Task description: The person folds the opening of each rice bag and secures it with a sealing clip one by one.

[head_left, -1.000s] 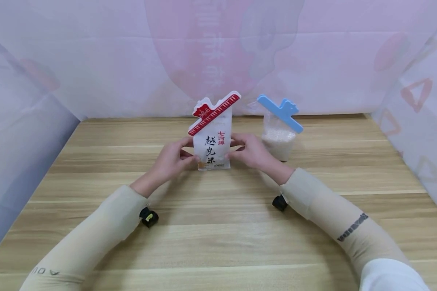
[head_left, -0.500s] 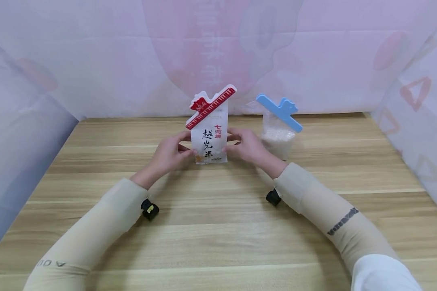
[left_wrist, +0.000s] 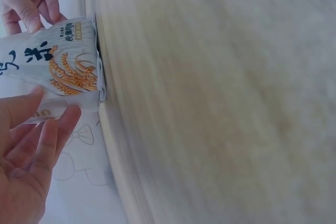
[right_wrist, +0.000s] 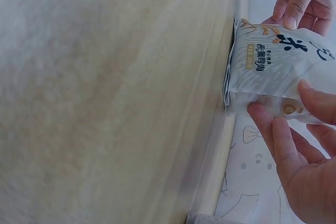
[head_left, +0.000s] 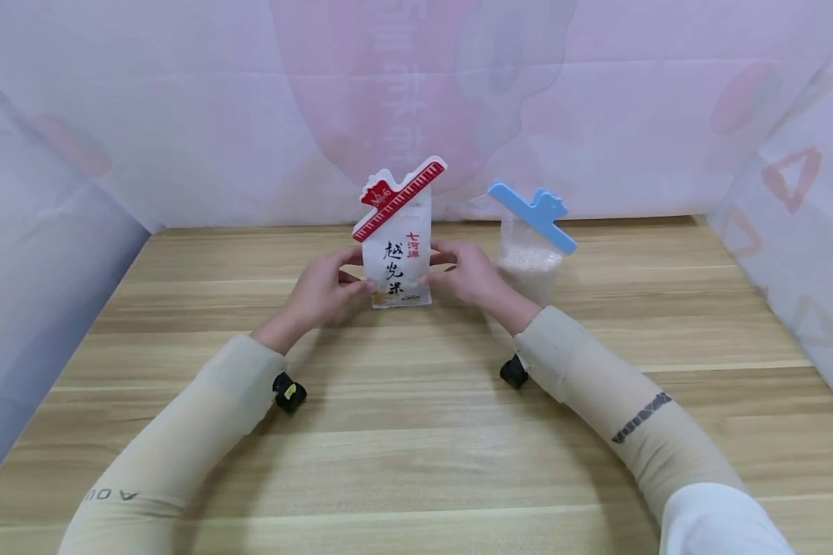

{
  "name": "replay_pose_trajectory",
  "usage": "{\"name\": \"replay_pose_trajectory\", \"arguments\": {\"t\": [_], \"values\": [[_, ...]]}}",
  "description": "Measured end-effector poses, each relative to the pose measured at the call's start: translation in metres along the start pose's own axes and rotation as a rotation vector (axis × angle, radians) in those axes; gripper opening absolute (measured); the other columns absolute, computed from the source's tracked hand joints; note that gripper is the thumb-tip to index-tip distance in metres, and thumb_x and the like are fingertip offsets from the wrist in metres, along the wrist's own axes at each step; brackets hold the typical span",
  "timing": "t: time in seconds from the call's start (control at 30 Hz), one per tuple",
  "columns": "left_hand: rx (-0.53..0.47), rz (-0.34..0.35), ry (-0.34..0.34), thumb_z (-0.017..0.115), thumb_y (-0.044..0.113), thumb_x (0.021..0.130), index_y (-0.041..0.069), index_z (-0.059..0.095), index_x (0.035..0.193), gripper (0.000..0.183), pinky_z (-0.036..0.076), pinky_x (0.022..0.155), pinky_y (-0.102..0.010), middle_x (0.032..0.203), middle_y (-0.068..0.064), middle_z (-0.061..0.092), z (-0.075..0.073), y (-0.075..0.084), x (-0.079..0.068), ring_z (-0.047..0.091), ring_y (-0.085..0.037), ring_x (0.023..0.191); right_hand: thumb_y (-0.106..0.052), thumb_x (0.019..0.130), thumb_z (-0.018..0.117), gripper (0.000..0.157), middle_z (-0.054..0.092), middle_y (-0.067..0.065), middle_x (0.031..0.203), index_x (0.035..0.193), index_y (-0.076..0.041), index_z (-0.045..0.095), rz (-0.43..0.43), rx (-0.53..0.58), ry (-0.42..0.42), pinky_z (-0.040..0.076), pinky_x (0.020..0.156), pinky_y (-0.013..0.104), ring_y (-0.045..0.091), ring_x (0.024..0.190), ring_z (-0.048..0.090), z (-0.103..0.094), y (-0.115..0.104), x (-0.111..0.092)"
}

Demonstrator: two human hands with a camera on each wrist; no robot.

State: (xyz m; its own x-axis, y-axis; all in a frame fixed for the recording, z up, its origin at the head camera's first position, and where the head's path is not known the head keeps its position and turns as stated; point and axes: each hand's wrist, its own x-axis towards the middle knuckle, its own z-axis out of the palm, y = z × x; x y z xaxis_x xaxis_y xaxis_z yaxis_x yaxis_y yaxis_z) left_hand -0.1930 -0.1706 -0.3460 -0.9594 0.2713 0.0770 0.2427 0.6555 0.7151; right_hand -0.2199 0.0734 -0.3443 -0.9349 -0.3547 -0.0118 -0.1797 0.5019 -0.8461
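Observation:
A white rice bag [head_left: 397, 266] with black and red lettering stands upright near the back of the wooden table. Across its top sits a slanted red and white clip [head_left: 399, 199]. My left hand [head_left: 322, 291] holds the bag's left side between thumb and fingers. On the opposite side my right hand [head_left: 468, 274] grips it the same way. Both wrist views show the bag's lower front, with orange grain ears printed on it, and thumbs pressing its front face. Whether its bottom touches the table is hard to tell.
Just right of my right hand stands a clear bag of white rice [head_left: 531, 262], closed by a slanted blue clip [head_left: 534, 216]. Behind the table [head_left: 416, 432] hangs a pale printed cloth [head_left: 215, 139], with more cloth at both sides.
Both hands have shifted the white rice bag away from me and slightly left, toward the back of the table. The clear bag with the blue clip has stayed in place.

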Motion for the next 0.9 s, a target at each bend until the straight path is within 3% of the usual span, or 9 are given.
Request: {"name": "replay_pose_trajectory", "arguments": {"t": [0.43,0.7,0.8,0.9], "values": [[-0.021,0.036,-0.038,0.069,0.008,0.092,0.000,0.050,0.141,0.053,0.057,0.091,-0.044,0.130,-0.023,0.062,-0.001,-0.009,0.001,0.069,-0.037,0.105,-0.016,0.090,0.074,0.070,0.056,0.017,0.144,0.150,-0.005,0.040,-0.003,0.000,-0.032,0.051,0.103,0.040,0.033,0.124,0.061,0.001,0.004,-0.002],[-0.023,0.024,-0.078,0.071,0.023,0.093,0.006,0.042,0.148,0.065,0.051,0.100,-0.052,0.143,-0.020,0.054,-0.008,-0.013,-0.002,0.058,-0.040,0.124,-0.022,0.094,0.070,0.072,0.046,0.017,0.152,0.155,-0.014,0.033,-0.017,0.000,-0.069,0.052,0.102,0.043,0.035,0.123,0.061,-0.008,0.002,-0.024],[0.011,0.022,-0.079,0.069,0.030,0.094,0.009,0.038,0.151,0.068,0.045,0.105,-0.059,0.147,-0.019,0.050,-0.013,-0.013,-0.010,0.050,-0.041,0.133,-0.024,0.097,0.066,0.067,0.045,0.017,0.153,0.155,-0.013,0.034,-0.067,-0.004,-0.073,0.051,0.102,0.044,0.035,0.125,0.060,-0.015,0.002,-0.042],[0.087,0.048,-0.060,0.056,0.035,0.102,0.009,0.031,0.155,0.064,0.034,0.113,-0.061,0.154,-0.018,0.042,-0.021,-0.010,-0.026,0.039,-0.041,0.143,-0.028,0.105,0.051,0.055,0.047,0.019,0.151,0.154,-0.010,0.035,-0.200,-0.024,-0.059,0.048,0.106,0.048,0.036,0.128,0.058,-0.024,0.005,-0.066]]}}
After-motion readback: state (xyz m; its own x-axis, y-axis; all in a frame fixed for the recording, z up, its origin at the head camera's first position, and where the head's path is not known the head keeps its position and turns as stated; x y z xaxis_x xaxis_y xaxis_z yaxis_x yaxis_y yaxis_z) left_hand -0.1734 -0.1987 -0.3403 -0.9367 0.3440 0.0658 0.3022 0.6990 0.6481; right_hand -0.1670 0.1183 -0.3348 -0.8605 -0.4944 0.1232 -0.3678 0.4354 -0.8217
